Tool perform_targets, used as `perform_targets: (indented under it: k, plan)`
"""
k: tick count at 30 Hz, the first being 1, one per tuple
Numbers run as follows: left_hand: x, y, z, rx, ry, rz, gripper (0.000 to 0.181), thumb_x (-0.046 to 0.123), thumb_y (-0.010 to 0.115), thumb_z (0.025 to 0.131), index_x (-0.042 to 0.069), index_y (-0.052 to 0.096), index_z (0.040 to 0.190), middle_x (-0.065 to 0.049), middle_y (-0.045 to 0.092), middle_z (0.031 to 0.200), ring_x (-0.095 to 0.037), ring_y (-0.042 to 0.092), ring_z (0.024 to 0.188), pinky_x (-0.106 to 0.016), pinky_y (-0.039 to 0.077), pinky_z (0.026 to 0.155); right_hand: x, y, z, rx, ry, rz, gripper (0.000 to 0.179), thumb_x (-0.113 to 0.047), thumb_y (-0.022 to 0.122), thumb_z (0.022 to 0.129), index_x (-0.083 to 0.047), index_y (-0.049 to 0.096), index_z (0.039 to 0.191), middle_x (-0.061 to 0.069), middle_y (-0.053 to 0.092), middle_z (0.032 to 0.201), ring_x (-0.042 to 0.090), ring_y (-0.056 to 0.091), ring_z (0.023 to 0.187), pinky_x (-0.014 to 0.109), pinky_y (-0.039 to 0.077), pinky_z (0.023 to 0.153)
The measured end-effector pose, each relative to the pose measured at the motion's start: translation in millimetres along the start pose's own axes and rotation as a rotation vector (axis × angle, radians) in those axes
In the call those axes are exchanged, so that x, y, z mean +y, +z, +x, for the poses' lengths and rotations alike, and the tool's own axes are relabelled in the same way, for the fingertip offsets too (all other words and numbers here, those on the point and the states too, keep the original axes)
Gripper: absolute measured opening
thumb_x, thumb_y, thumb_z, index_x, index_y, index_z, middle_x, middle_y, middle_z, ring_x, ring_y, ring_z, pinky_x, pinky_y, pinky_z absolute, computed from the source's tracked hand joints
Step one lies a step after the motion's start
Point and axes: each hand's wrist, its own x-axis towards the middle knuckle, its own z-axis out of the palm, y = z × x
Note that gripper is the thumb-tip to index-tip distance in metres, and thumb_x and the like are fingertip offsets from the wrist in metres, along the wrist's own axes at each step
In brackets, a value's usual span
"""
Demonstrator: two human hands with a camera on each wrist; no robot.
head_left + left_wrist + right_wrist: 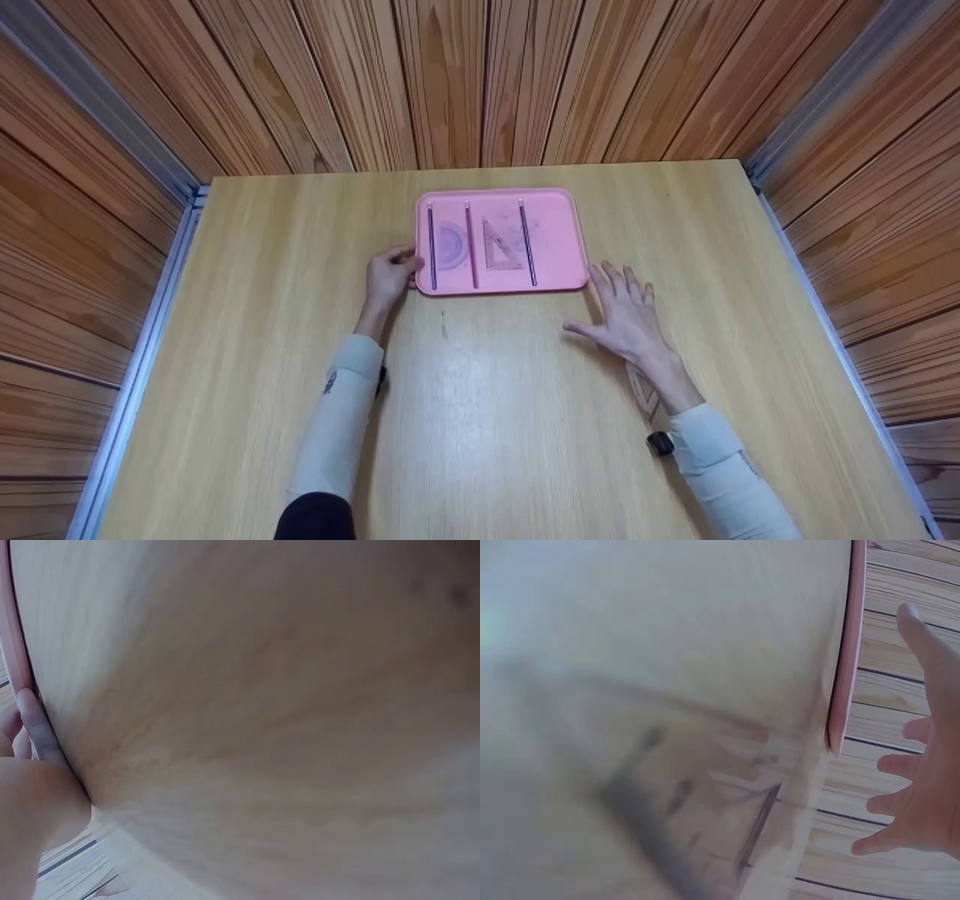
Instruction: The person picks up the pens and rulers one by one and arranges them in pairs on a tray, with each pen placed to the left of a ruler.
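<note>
A pink tray (559, 247) lies toward the far side of the table. On it are a dark pencil (433, 247) at the left, a dark red pencil (471, 244) and another dark pencil (528, 244). Between them lie a clear protractor (452, 246) and a clear set square (502, 265). My left hand (389, 274) pinches the tray's left edge near its front corner, the thumb at the rim. Beside the front right corner, my right hand (622, 319) spreads its fingers and holds nothing; whether a fingertip touches the tray I cannot tell.
Another clear triangular ruler (643, 394) lies on the table under my right wrist, partly hidden by it. The wooden table (480, 420) meets plank walls (450, 82) at the back and sides, with metal rails (146, 322) along its side edges.
</note>
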Motion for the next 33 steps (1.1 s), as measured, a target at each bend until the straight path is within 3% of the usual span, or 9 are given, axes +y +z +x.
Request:
perform_targets:
  k: [10,16,21,33]
  plan:
    - [1.5,-5.1,-3.8,-0.015,-0.029,-0.013,0.033,0.012,0.068,0.094,0.011,0.068,0.127,-0.011,0.068,0.103,-0.016,0.066,0.076,-0.024,0.058,0.063,15,-2,-32.0,-0.034,0.083,0.099,0.111,-0.075,0.067,0.075,-0.014,0.025,0.157,0.021,0.028,0.159,0.052,0.017,0.146,0.083,0.012,0.106]
    - [4.2,-2.5,-2.2,-0.02,-0.008,-0.022,0.034,0.01,0.068,0.093,0.008,0.068,0.126,-0.012,0.068,0.102,-0.016,0.065,0.073,-0.024,0.058,0.06,19,-11,-48.0,-0.078,0.103,0.097,0.113,-0.07,0.071,0.076,-0.012,0.021,0.158,0.023,0.027,0.158,0.053,0.02,0.144,0.084,0.014,0.104]
    - [2.8,1.2,-2.1,-0.006,-0.003,-0.012,0.033,0.01,0.069,0.092,0.007,0.069,0.124,-0.013,0.068,0.097,-0.016,0.065,0.068,-0.021,0.055,0.054,22,-14,-62.2,-0.131,0.107,0.093,0.113,-0.065,0.073,0.077,-0.009,0.018,0.159,0.025,0.029,0.156,0.052,0.026,0.141,0.084,0.018,0.102]
    - [1.4,0.7,-2.7,-0.003,-0.022,-0.002,0.032,0.013,0.068,0.093,0.011,0.069,0.125,-0.01,0.068,0.102,-0.015,0.065,0.077,-0.022,0.056,0.061,23,-15,-86.3,-0.169,0.091,0.026,0.098,-0.056,0.076,0.08,-0.004,0.034,0.153,0.026,0.037,0.151,0.053,0.039,0.13,0.075,0.038,0.093]
